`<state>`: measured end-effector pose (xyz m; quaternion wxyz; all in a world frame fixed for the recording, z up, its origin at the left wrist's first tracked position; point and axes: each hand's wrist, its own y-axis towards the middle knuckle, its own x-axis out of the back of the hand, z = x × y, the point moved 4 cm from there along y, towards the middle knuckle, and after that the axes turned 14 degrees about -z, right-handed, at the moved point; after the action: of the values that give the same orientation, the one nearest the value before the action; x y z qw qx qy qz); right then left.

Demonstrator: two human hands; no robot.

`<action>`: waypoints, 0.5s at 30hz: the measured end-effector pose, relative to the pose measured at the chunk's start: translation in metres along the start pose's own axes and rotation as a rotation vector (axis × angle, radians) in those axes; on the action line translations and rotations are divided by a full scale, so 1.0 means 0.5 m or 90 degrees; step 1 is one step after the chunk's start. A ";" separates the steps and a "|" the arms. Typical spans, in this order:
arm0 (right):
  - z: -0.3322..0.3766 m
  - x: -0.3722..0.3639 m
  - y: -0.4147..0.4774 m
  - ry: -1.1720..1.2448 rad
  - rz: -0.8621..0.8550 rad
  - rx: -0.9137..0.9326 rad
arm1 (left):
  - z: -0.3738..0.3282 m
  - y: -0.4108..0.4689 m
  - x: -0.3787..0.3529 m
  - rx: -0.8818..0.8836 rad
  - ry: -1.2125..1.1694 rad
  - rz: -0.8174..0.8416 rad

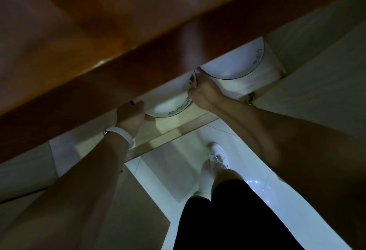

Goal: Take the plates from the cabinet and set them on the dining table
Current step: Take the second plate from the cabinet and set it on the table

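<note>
A white plate (170, 105) with a dark patterned rim lies on the light shelf inside the open cabinet (164, 129), half hidden under the brown wooden top (99, 52). My left hand (131, 114), with a white band on its wrist, grips the plate's left edge. My right hand (204, 91) grips its right edge. A second white plate (235, 65) with a thin dark rim and lettering sits further right on the same shelf, touching nothing but the shelf as far as I can tell.
The brown top overhangs the shelf and hides the plates' far halves. Beige cabinet doors (316, 83) stand open at left and right. Below is a white tiled floor (178, 170) with my leg and white shoe (215, 154).
</note>
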<state>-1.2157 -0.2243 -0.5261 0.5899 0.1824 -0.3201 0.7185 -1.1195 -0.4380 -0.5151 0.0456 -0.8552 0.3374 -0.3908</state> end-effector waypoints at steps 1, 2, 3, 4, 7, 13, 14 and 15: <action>-0.005 0.005 -0.012 0.021 -0.004 -0.013 | 0.000 -0.007 0.002 -0.004 -0.011 0.011; -0.009 0.010 -0.021 0.050 -0.012 -0.027 | 0.002 -0.013 0.006 0.006 -0.031 0.022; -0.009 0.018 -0.033 0.066 -0.024 -0.041 | 0.003 -0.022 0.009 0.022 -0.072 0.032; -0.008 0.026 -0.045 0.074 -0.027 -0.044 | 0.004 -0.032 0.014 0.039 -0.105 0.037; -0.008 0.056 -0.089 0.086 -0.021 -0.057 | 0.010 -0.076 0.032 0.027 -0.137 0.044; -0.008 0.116 -0.207 0.076 -0.030 -0.061 | 0.047 -0.190 0.076 0.088 -0.243 0.058; -0.006 0.126 -0.230 0.082 -0.029 -0.066 | 0.049 -0.210 0.090 0.083 -0.239 0.060; -0.004 0.137 -0.255 0.086 -0.025 -0.073 | 0.050 -0.230 0.104 0.072 -0.230 0.063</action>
<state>-1.1089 -0.1604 -0.4527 0.6336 0.1056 -0.3162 0.6981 -1.0156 -0.3860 -0.4597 0.1726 -0.8899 0.3425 -0.2470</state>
